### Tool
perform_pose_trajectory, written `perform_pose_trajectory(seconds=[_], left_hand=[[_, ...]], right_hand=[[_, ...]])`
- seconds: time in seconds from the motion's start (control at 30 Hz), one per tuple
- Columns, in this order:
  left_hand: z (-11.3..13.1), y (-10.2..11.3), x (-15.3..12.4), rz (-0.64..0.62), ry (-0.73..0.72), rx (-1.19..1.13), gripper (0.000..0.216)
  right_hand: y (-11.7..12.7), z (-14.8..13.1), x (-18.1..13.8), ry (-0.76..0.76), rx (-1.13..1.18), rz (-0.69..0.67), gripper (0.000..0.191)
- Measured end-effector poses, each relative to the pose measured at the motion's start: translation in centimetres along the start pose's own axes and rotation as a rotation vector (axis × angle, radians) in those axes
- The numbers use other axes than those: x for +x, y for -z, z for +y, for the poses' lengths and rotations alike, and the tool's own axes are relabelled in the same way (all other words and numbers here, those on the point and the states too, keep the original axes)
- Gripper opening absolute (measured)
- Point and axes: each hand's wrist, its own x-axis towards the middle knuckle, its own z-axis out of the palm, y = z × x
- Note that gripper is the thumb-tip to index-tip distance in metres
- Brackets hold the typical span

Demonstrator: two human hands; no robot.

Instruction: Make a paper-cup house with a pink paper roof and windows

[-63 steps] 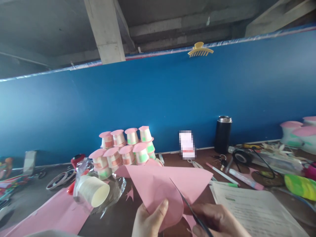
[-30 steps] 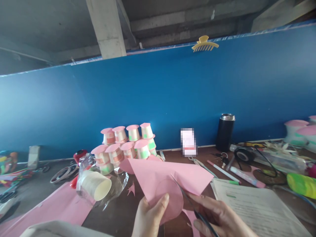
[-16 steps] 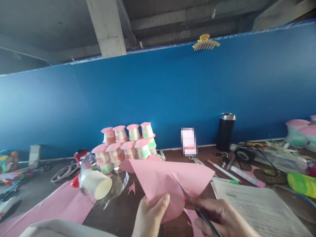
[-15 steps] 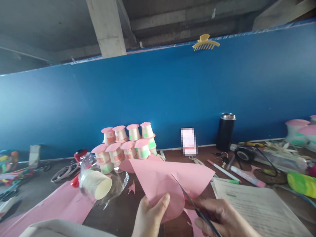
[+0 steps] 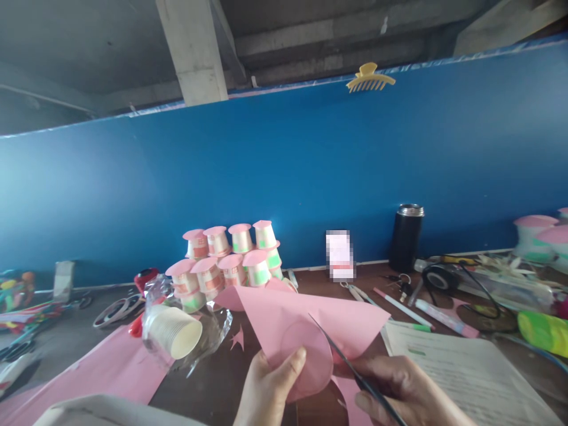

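Observation:
My left hand (image 5: pixel 268 390) pinches a sheet of pink paper (image 5: pixel 310 322) at the bottom centre, thumb pressed on a round, partly cut part of it. My right hand (image 5: pixel 402 393) is closed round a pair of scissors (image 5: pixel 339 355), whose thin dark blades run up into the pink paper beside the round part. Both hands are cut off by the lower edge of the picture.
Behind the paper stand several upturned paper cups with pink tops (image 5: pixel 224 263). A sleeve of white cups in clear plastic (image 5: pixel 175 331) lies at left, on more pink paper (image 5: pixel 102 376). A printed sheet (image 5: pixel 457 373), pens (image 5: pixel 402 309), a black flask (image 5: pixel 406 236) and a tape roll (image 5: pixel 437 278) are at right.
The hands, paper and scissors have stayed almost in place; the blades sit slightly further along the edge of the round part. The view has shifted a little.

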Motion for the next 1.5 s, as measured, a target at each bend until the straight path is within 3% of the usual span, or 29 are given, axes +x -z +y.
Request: perform_pose_trajectory(seconds=[0.17, 0.4, 0.63, 1.0, 1.3, 1.5], left_hand=[[0.0, 0.2, 0.1, -0.03, 0.001, -0.019, 0.052], [0.4, 0.2, 0.0, -0.077, -0.005, -0.04, 0.05], [1.6, -0.4, -0.4, -0.045, 0.031, -0.043, 0.052], [2.1, -0.5, -0.5, -0.042, 0.055, -0.065, 0.049], [1.8, -0.4, -0.2, 0.026, 0.052, -0.074, 0.051], [-0.1, -0.8, 0.2, 0.186, 0.035, -0.233, 0.051]], right_hand=[[0.3, 0.6, 0.1, -0.008, 0.007, -0.026, 0.052], [0.8, -0.2, -0.1, -0.029, -0.05, -0.012, 0.041], [1.0, 1.1, -0.3, -0.076, -0.053, -0.008, 0.029], [0.7, 0.3, -0.4, -0.053, 0.037, -0.017, 0.034], [0.5, 1.0, 0.0, -0.042, -0.042, 0.044, 0.039], [-1.6, 1.7, 0.6, 0.004, 0.1, 0.068, 0.049]])
